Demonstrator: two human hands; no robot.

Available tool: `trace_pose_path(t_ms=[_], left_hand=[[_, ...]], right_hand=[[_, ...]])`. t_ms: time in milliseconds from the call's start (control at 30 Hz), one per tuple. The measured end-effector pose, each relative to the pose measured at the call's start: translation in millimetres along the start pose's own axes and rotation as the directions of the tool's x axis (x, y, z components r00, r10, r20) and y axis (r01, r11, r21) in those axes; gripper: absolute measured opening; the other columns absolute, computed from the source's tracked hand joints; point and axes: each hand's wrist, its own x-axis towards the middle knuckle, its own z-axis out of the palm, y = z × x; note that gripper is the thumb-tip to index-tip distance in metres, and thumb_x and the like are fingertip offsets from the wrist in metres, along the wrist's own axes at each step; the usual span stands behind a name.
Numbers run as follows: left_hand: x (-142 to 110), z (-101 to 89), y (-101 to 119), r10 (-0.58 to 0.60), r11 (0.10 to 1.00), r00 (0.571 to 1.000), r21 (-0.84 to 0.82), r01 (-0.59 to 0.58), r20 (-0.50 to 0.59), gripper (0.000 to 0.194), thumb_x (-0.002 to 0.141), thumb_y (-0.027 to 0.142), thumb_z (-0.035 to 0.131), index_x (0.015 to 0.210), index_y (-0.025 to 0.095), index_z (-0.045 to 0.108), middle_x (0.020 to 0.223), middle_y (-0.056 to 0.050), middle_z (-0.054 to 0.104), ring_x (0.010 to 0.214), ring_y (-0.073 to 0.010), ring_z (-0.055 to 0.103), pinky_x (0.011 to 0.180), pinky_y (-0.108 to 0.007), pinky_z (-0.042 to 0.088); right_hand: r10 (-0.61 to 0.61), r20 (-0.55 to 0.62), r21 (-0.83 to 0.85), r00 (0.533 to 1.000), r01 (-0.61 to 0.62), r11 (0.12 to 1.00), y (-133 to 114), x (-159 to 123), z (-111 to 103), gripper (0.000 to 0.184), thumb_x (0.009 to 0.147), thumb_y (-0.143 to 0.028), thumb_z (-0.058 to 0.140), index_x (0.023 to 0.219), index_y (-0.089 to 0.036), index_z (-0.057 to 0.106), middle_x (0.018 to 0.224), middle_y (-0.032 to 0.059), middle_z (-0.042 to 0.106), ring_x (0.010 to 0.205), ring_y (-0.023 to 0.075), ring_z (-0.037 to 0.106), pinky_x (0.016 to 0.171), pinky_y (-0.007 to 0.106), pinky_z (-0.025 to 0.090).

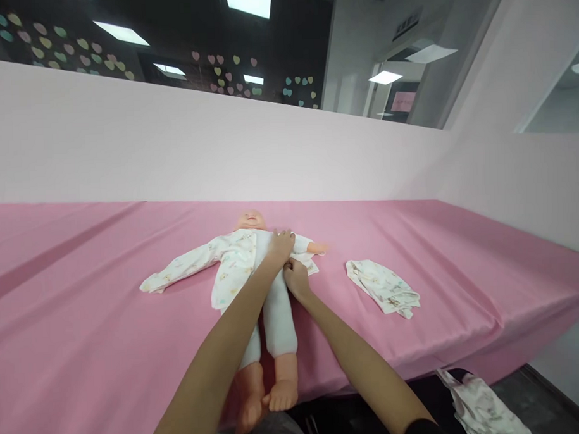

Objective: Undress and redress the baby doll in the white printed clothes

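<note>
A baby doll (268, 306) lies face-up on the pink table (84, 325), bare feet nearest. At its chest, the right hand (296, 277) pinches the printed jacket (231, 260) edge; the left hand (280, 246) rests flat, fingers spread (gripping nothing). At three o'clock lies a folded garment (384, 291).

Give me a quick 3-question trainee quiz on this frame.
1. True or false: the baby doll lies on its back on the pink tablecloth.
2. Where is the folded patterned garment? A) on the doll's legs B) on the cloth, apart from the doll, on the right hand's side C) held in the air
3. Which hand rests on the doll's chest?

Key: 1 true. 2 B. 3 the left hand; the right hand grips the patterned top's edge.
</note>
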Motion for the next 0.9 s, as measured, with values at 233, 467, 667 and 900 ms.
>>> trace_pose_path(t_ms=[233,467,667,900], left_hand=[[-13.5,-13.3,-21.8,-0.194,0.947,0.973,-0.283,0.153,-0.123,0.029,0.086,0.016,0.044,0.114,0.009,0.045,0.110,-0.014,0.056,0.098,-0.0231,0.056,0.080,-0.032,0.045],[-24.3,-22.3,-31.9,-0.227,0.896,0.938,-0.435,0.095,-0.261,0.057,0.082,0.009,0.040,0.136,0.025,0.032,0.108,-0.008,0.054,0.091,-0.0212,0.058,0.076,-0.031,0.045],[-24.4,-23.2,-25.7,-0.190,0.946,0.964,-0.297,0.130,-0.183,0.070,0.086,0.008,0.038,0.146,0.032,0.011,0.109,-0.008,0.050,0.085,-0.0174,0.058,0.073,-0.027,0.044],[-24.5,-26.8,-18.5,-0.233,0.956,0.963,-0.216,0.200,-0.138,0.071,0.088,0.010,0.038,0.146,0.034,0.004,0.111,-0.009,0.048,0.090,-0.0186,0.057,0.074,-0.027,0.045]], right_hand=[[-0.004,-0.007,-0.076,1.000,0.003,0.997,-6.4,28.0,-5.1,0.032,0.074,-0.009,0.040,0.095,-0.017,0.063,0.089,0.0022,0.068,0.088,0.0153,0.061,0.078,0.023,0.042],[0.025,-0.098,-0.238,0.995,-0.048,0.970,-8.2,99.5,15.2,0.035,0.080,-0.021,0.047,0.113,-0.011,0.050,0.118,0.0171,0.056,0.118,0.0307,0.046,0.096,0.047,0.032],[0.129,-0.139,-0.264,0.982,-0.162,0.951,11.7,117.0,21.5,0.043,0.077,-0.027,0.057,0.113,-0.005,0.051,0.103,0.0195,0.063,0.112,0.0326,0.052,0.092,0.047,0.036],[0.224,-0.233,-0.201,0.946,-0.273,0.941,23.5,134.8,-18.3,0.023,0.086,-0.020,0.042,0.092,-0.011,0.063,0.086,0.0091,0.066,0.075,0.0147,0.062,0.065,0.025,0.047]])
